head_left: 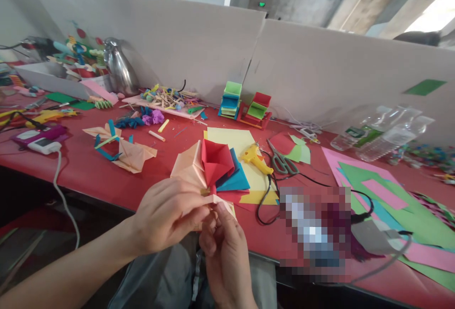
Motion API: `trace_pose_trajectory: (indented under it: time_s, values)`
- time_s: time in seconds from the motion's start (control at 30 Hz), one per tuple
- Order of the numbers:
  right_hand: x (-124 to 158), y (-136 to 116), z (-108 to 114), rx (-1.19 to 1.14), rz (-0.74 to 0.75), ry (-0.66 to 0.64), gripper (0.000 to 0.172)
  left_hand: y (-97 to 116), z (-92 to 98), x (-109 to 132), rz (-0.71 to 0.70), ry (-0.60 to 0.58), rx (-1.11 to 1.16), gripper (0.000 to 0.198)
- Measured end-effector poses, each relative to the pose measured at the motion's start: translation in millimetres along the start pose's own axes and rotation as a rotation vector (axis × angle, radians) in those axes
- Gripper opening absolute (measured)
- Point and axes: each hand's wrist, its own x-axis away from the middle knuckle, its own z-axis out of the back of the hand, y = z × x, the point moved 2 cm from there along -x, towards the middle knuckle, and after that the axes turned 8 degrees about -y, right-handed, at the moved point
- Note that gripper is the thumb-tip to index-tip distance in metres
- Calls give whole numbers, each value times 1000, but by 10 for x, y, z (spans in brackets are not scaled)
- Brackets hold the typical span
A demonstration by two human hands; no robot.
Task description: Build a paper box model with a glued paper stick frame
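Note:
At the table's front edge my two hands meet over a small piece of pale folded paper [227, 207]. My left hand [170, 209] comes in from the left, with thumb and fingers pinched on the paper's left end. From below, my right hand [225, 247] grips the same paper between thumb and curled fingers. Much of the piece is hidden behind the fingers. Just beyond them stand a red folded paper box shape [216, 159], a peach folded paper piece [188, 162] and a blue folded paper piece [236, 174].
A yellow glue gun [256, 158] lies on yellow sheets [231, 136], beside grey-handled scissors [282, 159]. Its black cord loops near my right hand. Coloured sheets [426, 209] and plastic bottles [387, 133] are at right. Left are peach paper pieces [133, 155] and a steel jug [121, 67].

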Motion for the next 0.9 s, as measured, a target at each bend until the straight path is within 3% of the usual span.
trace_pose_trajectory:
  time_s: [0.1,0.3,0.67,0.8,0.9]
  values:
    - [12,-5,9,5,-14,20,26,-31,59,26,168,61,170,11]
    - [5,15,33,15,-29,26,27,-84,69,104,361,-61,255,6]
    - [18,48,31,7,-31,22,28,-50,-30,137,247,-162,110,27]
    - [14,69,34,7,-19,20,29,-15,-66,173,200,-159,146,8]
    - [14,83,48,-3,-18,35,28,6,-129,230,212,-204,102,34]
